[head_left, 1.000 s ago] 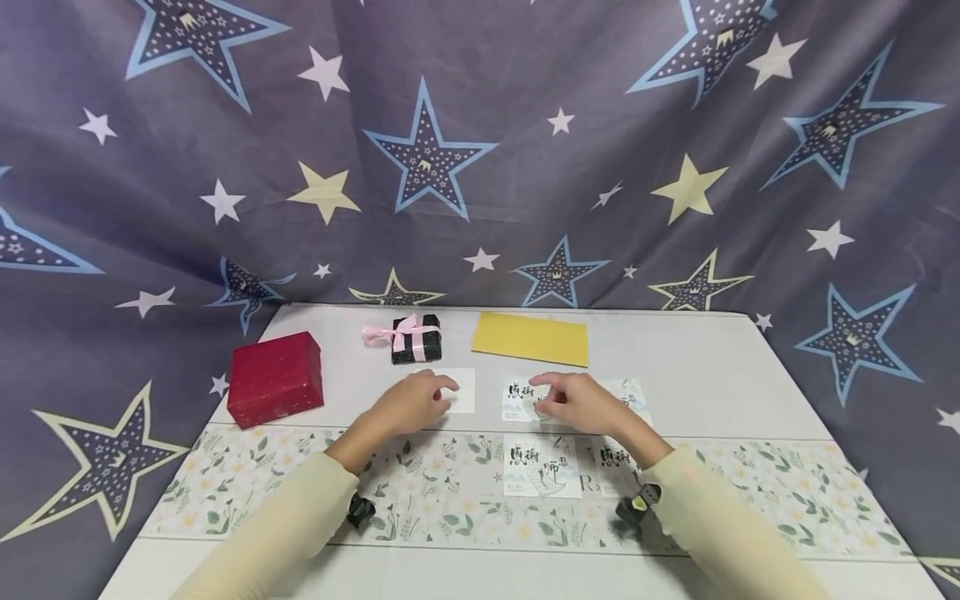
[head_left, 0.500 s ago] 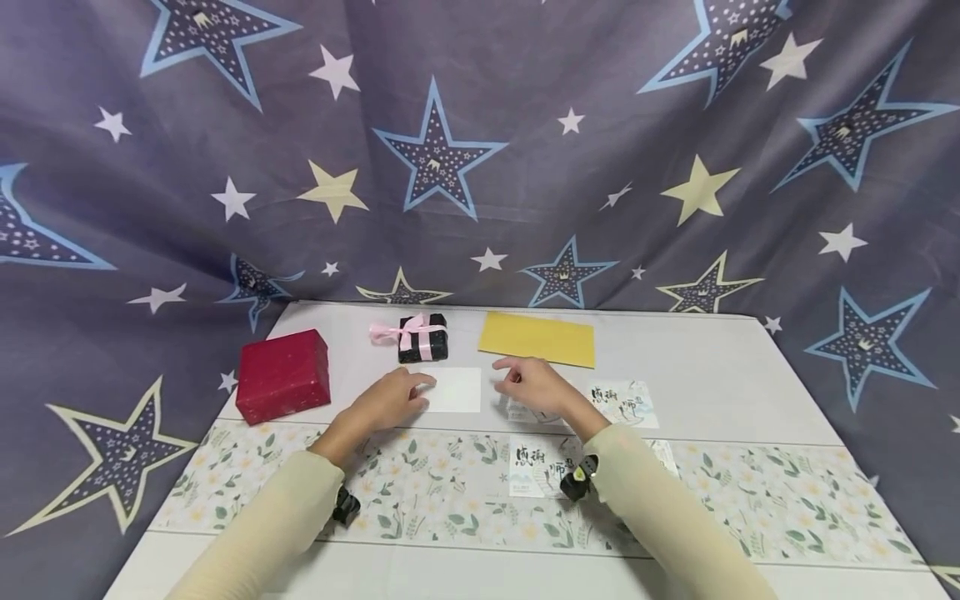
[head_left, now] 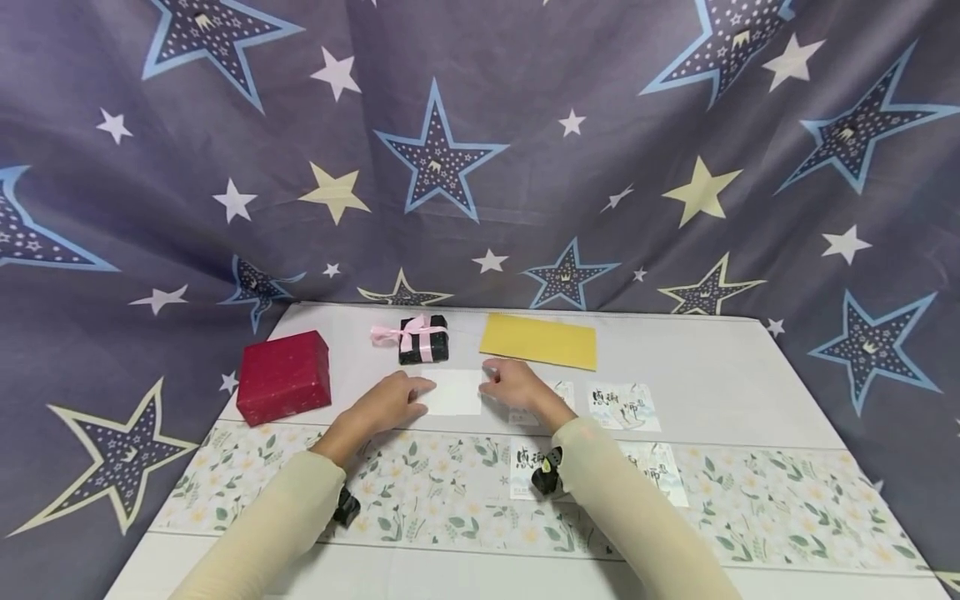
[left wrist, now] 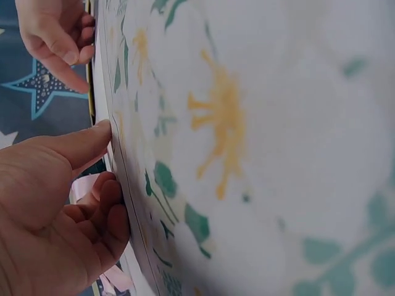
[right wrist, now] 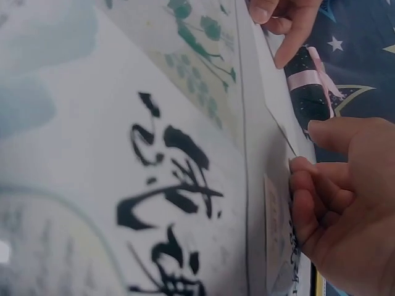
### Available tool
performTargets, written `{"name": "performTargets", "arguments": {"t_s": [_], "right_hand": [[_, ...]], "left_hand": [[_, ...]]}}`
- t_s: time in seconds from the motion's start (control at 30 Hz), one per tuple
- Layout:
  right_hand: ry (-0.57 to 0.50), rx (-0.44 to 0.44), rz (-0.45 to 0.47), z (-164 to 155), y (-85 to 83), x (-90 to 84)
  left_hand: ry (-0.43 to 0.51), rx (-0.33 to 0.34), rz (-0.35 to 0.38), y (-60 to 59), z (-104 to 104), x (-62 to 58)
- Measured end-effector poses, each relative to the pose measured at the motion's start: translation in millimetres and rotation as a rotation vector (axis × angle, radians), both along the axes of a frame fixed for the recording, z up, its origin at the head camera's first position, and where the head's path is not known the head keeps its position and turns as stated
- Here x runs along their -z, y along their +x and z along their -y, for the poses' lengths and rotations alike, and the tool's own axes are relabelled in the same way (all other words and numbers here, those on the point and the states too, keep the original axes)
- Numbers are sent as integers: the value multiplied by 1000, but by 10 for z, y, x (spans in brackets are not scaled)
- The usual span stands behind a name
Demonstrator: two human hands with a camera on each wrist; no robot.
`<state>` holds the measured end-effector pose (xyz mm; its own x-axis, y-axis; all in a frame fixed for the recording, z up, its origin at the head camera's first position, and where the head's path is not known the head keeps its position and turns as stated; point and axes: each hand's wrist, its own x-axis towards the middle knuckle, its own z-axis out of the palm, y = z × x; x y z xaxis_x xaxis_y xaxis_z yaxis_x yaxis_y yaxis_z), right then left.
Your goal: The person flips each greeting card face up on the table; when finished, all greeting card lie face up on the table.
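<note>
A blank white card lies on the table's white strip between both hands. At its left edge is my left hand, with index finger and thumb apart and touching the card. My right hand reaches its right edge; in the right wrist view a corner of the card meets the fingertips, and the right thumb stands off from them. The left wrist view shows my left hand low at the table with the other fingers bent. Beneath the right hand lies a printed card, partly covered.
Several printed cards with black characters, such as one card, lie to the right. Behind are a yellow envelope-like sheet and a black box with pink ribbon. A red box stands left, before a starry curtain.
My right hand has moved left from above the printed card to the blank card's right edge. The left hand has drawn slightly back to that card's left edge.
</note>
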<state>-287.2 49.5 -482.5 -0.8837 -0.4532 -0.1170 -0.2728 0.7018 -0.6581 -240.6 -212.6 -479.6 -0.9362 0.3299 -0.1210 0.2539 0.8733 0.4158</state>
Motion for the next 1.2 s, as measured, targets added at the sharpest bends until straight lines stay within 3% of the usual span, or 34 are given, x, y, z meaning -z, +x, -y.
{"name": "performTargets", "arguments": {"t_s": [0.13,0.27,0.53,0.8,1.0,1.2], "right_hand": [[55,-43,-47,28,-5,9],[54,-26,-55,41,12,23],[-19,91,-17,61,47,56],[-131,62,-10,103,73,44],[-201,61,-26,106,98,29],[-261,66,-92,73,104,-11]], "left_hand": [[14,0,1,-16,10,11],[18,12,-5,-28,9,19],[16,17,-5,-25,-11,-3],[-7,26,-21,4,-28,-40],[-39,-42,-24,-5,-58,-60],[38,-107,-63,-3,-39,-130]]}}
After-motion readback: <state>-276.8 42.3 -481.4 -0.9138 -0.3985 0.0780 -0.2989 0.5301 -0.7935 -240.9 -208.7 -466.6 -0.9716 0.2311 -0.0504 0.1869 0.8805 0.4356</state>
